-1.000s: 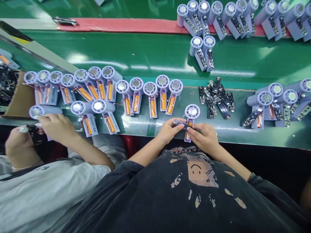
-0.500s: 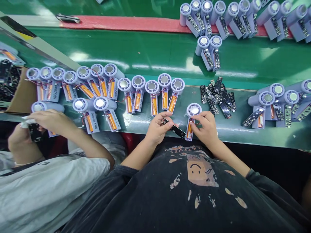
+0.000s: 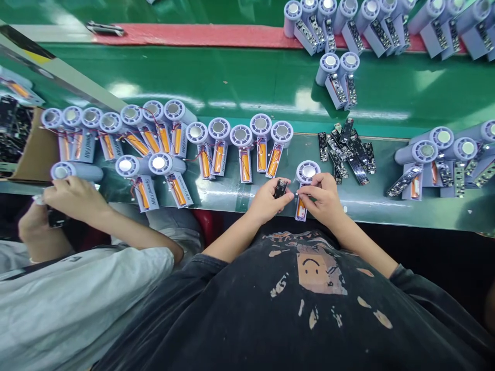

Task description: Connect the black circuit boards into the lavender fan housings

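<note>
A black circuit board [image 3: 280,189] is in my left hand [image 3: 268,200], between thumb and fingers. Just right of it, a lavender fan unit [image 3: 308,172] lies at the bench's front edge, its round end away from me and its open handle towards me. My right hand [image 3: 324,198] is closed over the upper part of that handle, thumb and forefinger pinched together; what they pinch is too small to make out. An orange battery shows partly below the fingers. Behind my right hand lies a pile of black circuit boards [image 3: 350,149].
Several fan units [image 3: 240,136] with orange batteries and red wires stand to the left. Others with boards [image 3: 424,151] stand at the right and along the red strip [image 3: 193,35]. At the left are a co-worker's hands [image 3: 73,198] and a cardboard box [image 3: 33,149].
My left hand has moved right and turned the circuit board from slanting over the handle to more upright. My right fingers have shifted slightly left and now pinch near the top of the handle.
</note>
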`<state>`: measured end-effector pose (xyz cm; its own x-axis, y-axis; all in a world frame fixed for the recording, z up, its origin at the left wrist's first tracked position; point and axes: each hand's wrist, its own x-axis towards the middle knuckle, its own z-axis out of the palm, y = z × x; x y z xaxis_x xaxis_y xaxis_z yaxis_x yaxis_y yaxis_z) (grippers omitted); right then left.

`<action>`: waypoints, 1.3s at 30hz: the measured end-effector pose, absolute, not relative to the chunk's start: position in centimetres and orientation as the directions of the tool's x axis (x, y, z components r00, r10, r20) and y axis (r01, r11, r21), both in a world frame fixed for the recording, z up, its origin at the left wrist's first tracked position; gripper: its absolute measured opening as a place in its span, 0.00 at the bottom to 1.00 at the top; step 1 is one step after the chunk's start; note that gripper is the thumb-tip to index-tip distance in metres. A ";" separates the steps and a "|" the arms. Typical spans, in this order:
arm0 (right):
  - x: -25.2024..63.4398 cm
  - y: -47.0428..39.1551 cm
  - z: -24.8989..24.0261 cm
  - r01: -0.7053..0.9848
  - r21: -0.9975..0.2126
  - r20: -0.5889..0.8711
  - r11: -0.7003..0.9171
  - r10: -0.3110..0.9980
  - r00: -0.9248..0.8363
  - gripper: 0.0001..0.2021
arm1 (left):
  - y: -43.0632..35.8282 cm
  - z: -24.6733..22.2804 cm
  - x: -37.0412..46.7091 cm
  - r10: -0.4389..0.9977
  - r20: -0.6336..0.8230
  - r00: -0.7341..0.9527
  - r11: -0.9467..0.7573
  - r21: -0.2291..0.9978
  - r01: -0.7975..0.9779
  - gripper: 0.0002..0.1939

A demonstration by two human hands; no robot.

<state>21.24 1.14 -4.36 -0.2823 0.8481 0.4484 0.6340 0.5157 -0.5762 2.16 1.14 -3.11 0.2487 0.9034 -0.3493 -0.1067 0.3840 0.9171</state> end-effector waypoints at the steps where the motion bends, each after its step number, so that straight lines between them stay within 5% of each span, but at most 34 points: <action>1: 21.2 1.1 -4.4 0.640 -0.564 0.455 0.522 0.843 -0.287 0.07 | 1.2 -3.2 2.4 0.918 -0.320 0.236 0.339 0.940 -0.045 0.17; 8: 20.9 0.7 -4.4 0.707 -0.537 0.433 0.460 0.870 -0.237 0.06 | 1.4 -3.3 3.0 0.975 -0.120 0.188 0.097 0.987 0.127 0.11; 22: 20.4 -0.1 -5.1 0.660 -0.675 0.375 0.330 0.924 -0.077 0.08 | 0.4 -3.3 4.2 0.965 -0.235 0.114 0.240 0.970 -0.037 0.19; 27: 20.4 -0.1 -4.7 0.647 -0.705 0.345 0.293 0.937 -0.049 0.07 | 0.3 -3.2 3.3 0.966 -0.161 0.203 0.163 0.987 0.008 0.16; 33: 20.2 -0.1 -4.0 0.751 -0.569 0.427 0.337 0.901 -0.080 0.09 | 0.3 -2.3 2.3 0.952 -0.023 0.307 -0.117 0.895 0.430 0.15; 39: 20.1 -0.2 -3.6 0.821 -0.361 0.598 0.443 0.785 -0.160 0.10 | 0.3 -1.7 2.7 0.926 -0.033 0.375 -0.187 0.824 0.534 0.15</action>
<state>20.14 -0.25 -3.62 -0.1603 0.7853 0.5980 0.8207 0.4426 -0.3614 2.71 0.35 -1.69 0.3752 0.9263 -0.0334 0.5342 -0.1866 0.8245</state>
